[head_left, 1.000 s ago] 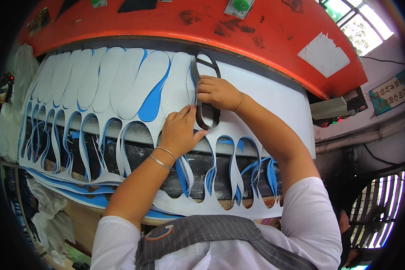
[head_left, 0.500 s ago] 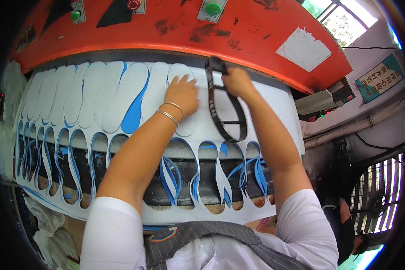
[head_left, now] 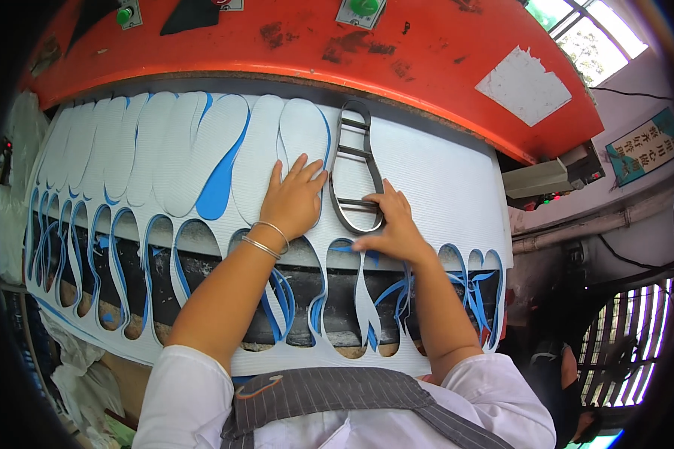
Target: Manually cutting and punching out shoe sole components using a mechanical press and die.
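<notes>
A black sole-shaped cutting die (head_left: 353, 152) with crossbars lies on the white ribbed sheet (head_left: 442, 172), to the right of the cut sole shapes. My right hand (head_left: 398, 226) is at the die's near rounded end, with fingertips on its right wall and the thumb by the near end. My left hand (head_left: 292, 200) rests, fingers spread, on the near part of a cut sole (head_left: 304, 127) just left of the die. Blue underside shows along the edges of several cut soles.
Along the near side hangs a cut-out web of sheet (head_left: 363, 299) with blue strips, over a dark surface (head_left: 225, 273). Behind the sheet runs an orange machine beam (head_left: 292, 45) with a green button (head_left: 363, 7). A grey metal box (head_left: 535, 178) stands at the right.
The die has gone from tilted and held at its far end to lying flat nearer the cut soles. My right hand has moved to its near end; my left hand has slid nearer.
</notes>
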{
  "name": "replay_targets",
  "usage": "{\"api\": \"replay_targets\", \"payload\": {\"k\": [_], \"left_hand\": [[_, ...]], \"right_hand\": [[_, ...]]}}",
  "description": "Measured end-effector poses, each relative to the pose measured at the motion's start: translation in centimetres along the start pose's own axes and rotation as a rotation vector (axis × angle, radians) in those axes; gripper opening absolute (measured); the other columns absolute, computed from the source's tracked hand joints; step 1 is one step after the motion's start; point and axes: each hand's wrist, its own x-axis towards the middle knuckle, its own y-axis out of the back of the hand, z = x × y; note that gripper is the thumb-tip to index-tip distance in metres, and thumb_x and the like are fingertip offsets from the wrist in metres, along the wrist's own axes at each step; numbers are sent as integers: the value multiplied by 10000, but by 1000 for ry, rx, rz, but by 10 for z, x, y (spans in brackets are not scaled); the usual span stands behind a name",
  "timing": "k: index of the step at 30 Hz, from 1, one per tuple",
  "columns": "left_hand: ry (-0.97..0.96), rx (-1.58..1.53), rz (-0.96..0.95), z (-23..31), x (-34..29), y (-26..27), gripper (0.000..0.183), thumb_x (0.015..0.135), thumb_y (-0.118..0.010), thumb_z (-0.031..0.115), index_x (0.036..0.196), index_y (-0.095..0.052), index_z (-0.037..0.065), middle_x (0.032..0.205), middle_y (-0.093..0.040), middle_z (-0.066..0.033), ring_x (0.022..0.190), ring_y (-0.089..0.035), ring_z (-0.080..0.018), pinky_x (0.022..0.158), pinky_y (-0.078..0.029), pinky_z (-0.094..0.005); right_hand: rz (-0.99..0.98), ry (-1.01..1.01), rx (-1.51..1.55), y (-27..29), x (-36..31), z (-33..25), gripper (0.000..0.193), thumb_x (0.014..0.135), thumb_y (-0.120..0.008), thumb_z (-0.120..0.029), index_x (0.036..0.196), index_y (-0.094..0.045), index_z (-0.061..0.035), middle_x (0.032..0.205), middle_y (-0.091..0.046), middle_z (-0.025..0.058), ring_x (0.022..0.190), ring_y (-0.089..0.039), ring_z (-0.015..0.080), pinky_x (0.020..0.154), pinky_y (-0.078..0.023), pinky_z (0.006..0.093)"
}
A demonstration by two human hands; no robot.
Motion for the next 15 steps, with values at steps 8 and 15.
{"api": "replay_targets", "payload": {"k": [8, 15], "left_hand": [[0, -69, -62, -4, -1, 7, 456, 851, -464, 113, 1293, -574, 126, 1434, -442, -29, 1419, -250, -216, 1157, -122, -516], [-31, -175, -24, -2, -6, 5, 401, 838, -481, 107, 1205, -641, 126, 1394, -491, -31, 1396, -300, -233, 1151, -138, -529]], "right_hand": [[78, 49, 27, -7, -1, -11, 690, 516, -873, -420, 1003, -604, -13, 1302, -436, 384, 1282, -387, 481, 1087, -295, 498], [59, 51, -81, -8, -11, -13, 690, 563, -836, -412, 1053, -567, -7, 1344, -382, 397, 1303, -360, 480, 1101, -275, 503]]}}
